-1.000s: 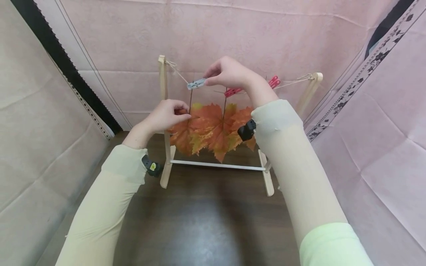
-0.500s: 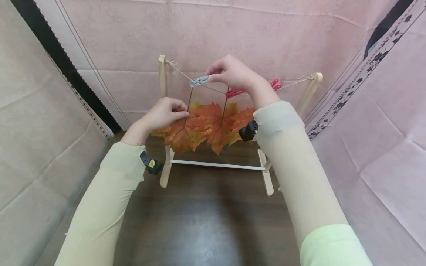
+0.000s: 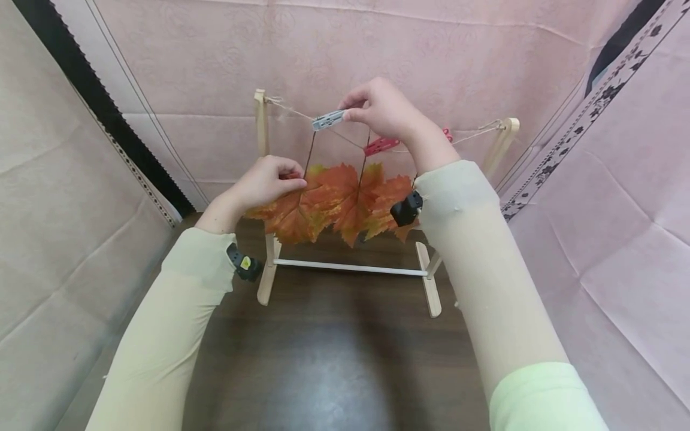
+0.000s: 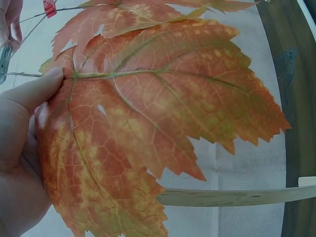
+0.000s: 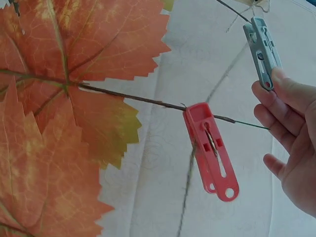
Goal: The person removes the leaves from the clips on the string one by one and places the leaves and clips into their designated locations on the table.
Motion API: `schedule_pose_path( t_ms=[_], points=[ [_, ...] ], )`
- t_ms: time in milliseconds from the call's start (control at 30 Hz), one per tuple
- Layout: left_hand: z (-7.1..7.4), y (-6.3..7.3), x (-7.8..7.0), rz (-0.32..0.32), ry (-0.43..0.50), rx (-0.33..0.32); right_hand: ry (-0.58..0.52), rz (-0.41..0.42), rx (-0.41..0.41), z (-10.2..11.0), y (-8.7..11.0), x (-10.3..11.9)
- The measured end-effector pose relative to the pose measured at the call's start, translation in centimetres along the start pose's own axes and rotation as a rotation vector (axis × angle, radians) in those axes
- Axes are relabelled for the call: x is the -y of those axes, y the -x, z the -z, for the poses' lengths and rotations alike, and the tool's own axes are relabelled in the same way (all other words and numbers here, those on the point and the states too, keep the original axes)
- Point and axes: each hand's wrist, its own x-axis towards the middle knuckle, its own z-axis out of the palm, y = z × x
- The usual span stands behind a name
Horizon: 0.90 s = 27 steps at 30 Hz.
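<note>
My left hand (image 3: 269, 179) pinches an orange artificial maple leaf (image 4: 148, 108) between thumb and fingers, near where its stem begins. My right hand (image 3: 385, 111) pinches the handle end of a pale blue clothespin (image 3: 327, 120). The clothespin's tip meets that leaf's thin dark stem at the string (image 3: 347, 139); whether the string is between its jaws too, I cannot tell. To the right, a red clothespin (image 5: 212, 153) clips the stem of another maple leaf (image 5: 39, 59) to the string. A further leaf hangs at the right, partly behind my right wrist.
The string is tied between two wooden posts, left (image 3: 262, 123) and right (image 3: 501, 146). A white rod (image 3: 350, 267) joins their feet on the dark wood table (image 3: 334, 347). Pink cloth (image 3: 458, 54) stands behind, with pale cloth on both sides.
My right hand has moved up and slightly right with the blue clothespin. The left hand has shifted slightly left and up, and its leaf has swung left and risen.
</note>
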Motion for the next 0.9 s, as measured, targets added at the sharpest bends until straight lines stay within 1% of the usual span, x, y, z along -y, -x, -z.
schedule_pose_path(
  t_ms=[200,400,533,633,900],
  points=[
    [0.0,-0.1,0.0,-0.002,-0.002,0.003,-0.008,-0.011,-0.028,0.7,0.3,-0.6],
    [0.3,0.2,0.3,-0.005,-0.004,0.000,-0.040,0.001,-0.047,0.9,1.0,-1.4],
    [1.1,0.8,0.9,0.006,-0.004,-0.024,-0.055,-0.004,-0.056,1.2,1.6,-1.9],
    [1.6,1.3,1.4,0.015,-0.013,-0.038,-0.043,-0.003,-0.064,1.4,2.1,-2.2],
    [2.4,2.5,2.6,0.032,-0.016,-0.034,-0.036,-0.015,-0.079,1.7,3.6,-2.9]
  ],
)
